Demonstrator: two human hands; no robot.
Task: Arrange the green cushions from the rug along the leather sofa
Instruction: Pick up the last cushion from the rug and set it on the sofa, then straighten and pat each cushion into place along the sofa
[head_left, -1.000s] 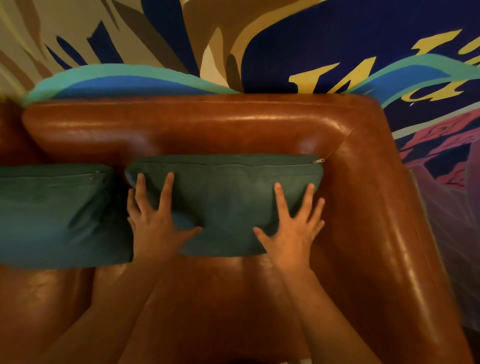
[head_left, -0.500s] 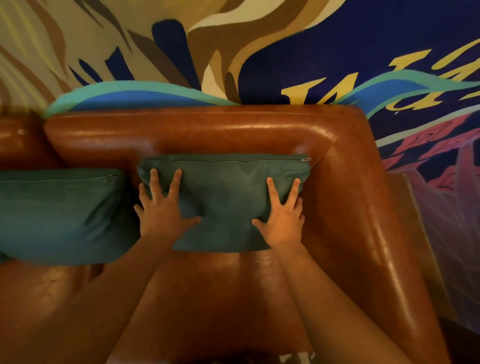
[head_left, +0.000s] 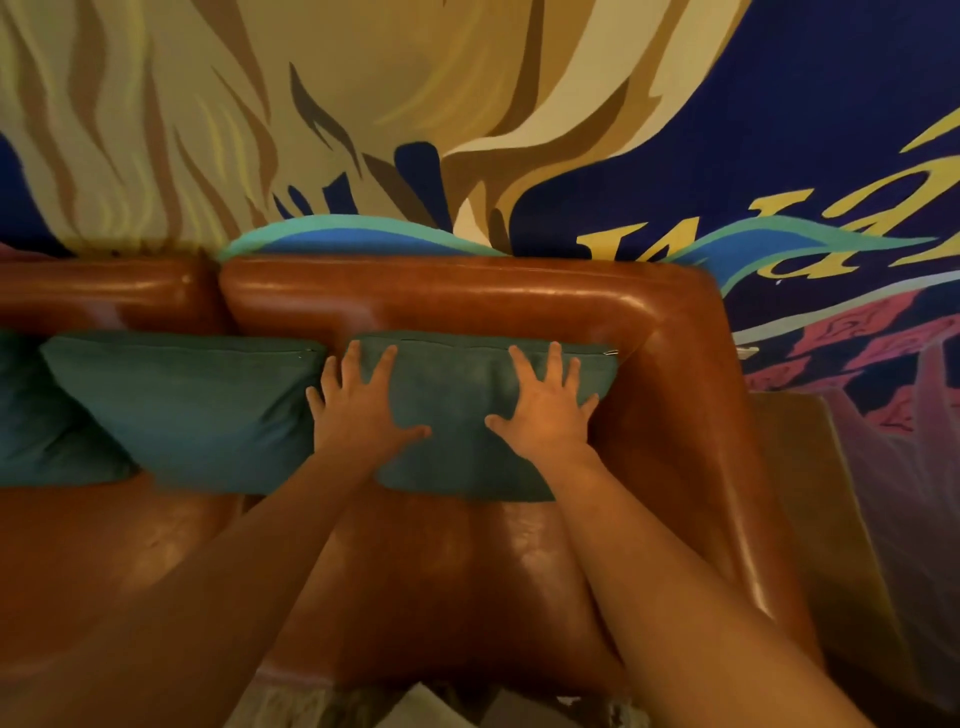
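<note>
Hands: the left hand (head_left: 358, 410) and the right hand (head_left: 545, 410) both lie flat, fingers straight and spread, palms pressed on one cushion. Neither grasps anything.
Task's thing: the end cushion (head_left: 457, 400) sits directly under both palms. It leans on the backrest of the leather sofa (head_left: 441, 296), with its lower edge on the seat, back toward the wrists.
Long axis: it runs crosswise from one hand to the other, parallel with the backrest. The zip follows the top edge just past the fingertips, and the zip pull (head_left: 611, 353) lies outward of the right hand.
Key relation: the cushion's corner just beyond the right hand touches the armrest (head_left: 691, 415), so the right hand is nearer the sofa's end. By my judgement nothing is left to gain that way, and any last nudge goes away from the wrists, into the backrest.
Neighbours: the second cushion (head_left: 192, 405) lies just outward of the left hand and meets the end cushion there. A third cushion (head_left: 36, 431) lies further out, cut by the frame edge.
Stage: probably the final settling of this cushion.
Rug: a pale fringe (head_left: 311, 701) below the forearms may be the rug, and no cushion shows on that strip.
Writing: yellow letters (head_left: 649, 249) on the mural (head_left: 675, 156) lie beyond and outward of the right hand. They are cut off and I cannot read a word. No brand or label shows.
</note>
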